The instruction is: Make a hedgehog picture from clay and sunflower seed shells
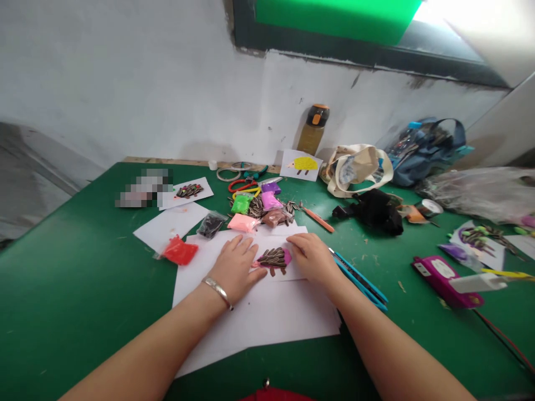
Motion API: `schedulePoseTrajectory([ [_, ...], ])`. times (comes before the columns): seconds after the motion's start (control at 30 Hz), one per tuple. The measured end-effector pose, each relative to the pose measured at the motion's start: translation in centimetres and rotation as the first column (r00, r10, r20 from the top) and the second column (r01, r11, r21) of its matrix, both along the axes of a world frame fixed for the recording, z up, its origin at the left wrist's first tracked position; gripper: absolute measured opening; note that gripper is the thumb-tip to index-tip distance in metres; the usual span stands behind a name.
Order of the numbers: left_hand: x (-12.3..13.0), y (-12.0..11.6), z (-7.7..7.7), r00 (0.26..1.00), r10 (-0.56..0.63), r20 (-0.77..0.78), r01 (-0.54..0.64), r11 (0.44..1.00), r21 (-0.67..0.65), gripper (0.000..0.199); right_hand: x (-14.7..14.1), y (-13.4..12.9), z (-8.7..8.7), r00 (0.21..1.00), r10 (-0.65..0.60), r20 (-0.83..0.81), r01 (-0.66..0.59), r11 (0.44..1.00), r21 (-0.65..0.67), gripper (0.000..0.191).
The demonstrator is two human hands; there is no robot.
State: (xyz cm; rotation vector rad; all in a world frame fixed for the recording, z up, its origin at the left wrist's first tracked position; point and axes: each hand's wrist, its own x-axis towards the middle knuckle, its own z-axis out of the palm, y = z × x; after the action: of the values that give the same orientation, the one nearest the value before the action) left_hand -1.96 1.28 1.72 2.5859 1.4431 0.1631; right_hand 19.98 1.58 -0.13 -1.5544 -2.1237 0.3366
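A small card (267,277) carries a hedgehog picture (273,258) with a pink clay base, striped sunflower seeds laid as spines and brown feet. The card lies on a stack of white paper (251,323). My left hand (236,266), with a silver bangle at the wrist, rests on the card's left side, fingers apart and thumb just below the hedgehog's snout. My right hand (313,257) lies at the card's right side, fingers slightly bent, fingertips beside the pink clay. Its thumb is partly hidden. I see nothing held in either hand.
Clay packets, including a red one (180,250) and a black one (211,224), surround a seed pile (257,206). Scissors (246,186) lie behind. Right are blue-handled tweezers or pliers (363,281), an orange pen-like tool (318,220), and a magenta device (447,283). A bottle (313,131) stands by the wall.
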Motion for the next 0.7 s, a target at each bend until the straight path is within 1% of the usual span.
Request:
schedulePoseTrajectory([
  [0.13, -0.1, 0.0, 0.3, 0.999, 0.028, -0.029, -0.029, 1.000, -0.006, 0.041, -0.5, -0.6, 0.5, 0.998, 0.040, -0.042, -0.040, 0.999, -0.002, 0.028],
  [0.4, -0.6, 0.2, 0.1, 0.997, 0.060, -0.043, -0.060, 0.998, -0.011, 0.044, -0.4, -0.7, 1.1, 0.997, 0.063, -0.032, -0.065, 0.997, -0.045, 0.023],
  [0.57, -0.8, 0.3, 0.2, 0.999, 0.043, -0.024, -0.042, 0.999, 0.010, 0.038, -0.6, -1.1, 1.5, 0.992, 0.127, -0.017, -0.128, 0.989, -0.073, 0.021],
  [0.7, -0.8, 0.3, 0.3, 0.999, 0.041, -0.022, -0.041, 0.999, 0.008, 0.035, -0.6, -1.1, 1.3, 0.992, 0.122, -0.025, -0.122, 0.992, -0.043, 0.020],
])
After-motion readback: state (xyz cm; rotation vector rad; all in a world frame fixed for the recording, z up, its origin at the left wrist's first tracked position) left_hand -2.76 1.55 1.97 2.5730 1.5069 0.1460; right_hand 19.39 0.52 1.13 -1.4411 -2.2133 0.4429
